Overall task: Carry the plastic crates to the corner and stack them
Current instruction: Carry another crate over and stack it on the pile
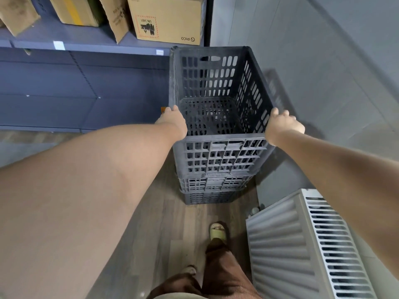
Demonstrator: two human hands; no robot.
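The top crate (220, 157) sits between the two hands, its near corners right at the wrists, atop a second crate (216, 182) and a third crate (210, 197) on the wood-look floor (151, 223). The stack stands in the corner, between the blue shelving unit (64, 87) and the grey wall (313, 72). All three crates are dark grey plastic with slotted walls; the top one has a perforated bottom, a handle cut-out in its near and far walls, and an open, empty inside (the two below show only their near faces). The left hand (172, 119) grips the left rim near the front corner, thumb on top of the edge, its fingers hidden outside the wall. The right hand (284, 124) grips the right rim, knuckles bent over the edge. Cardboard boxes (166, 18) sit on the shelf above, and a white radiator (285, 244) hangs on the wall beside a foot in a pale slipper (218, 231).
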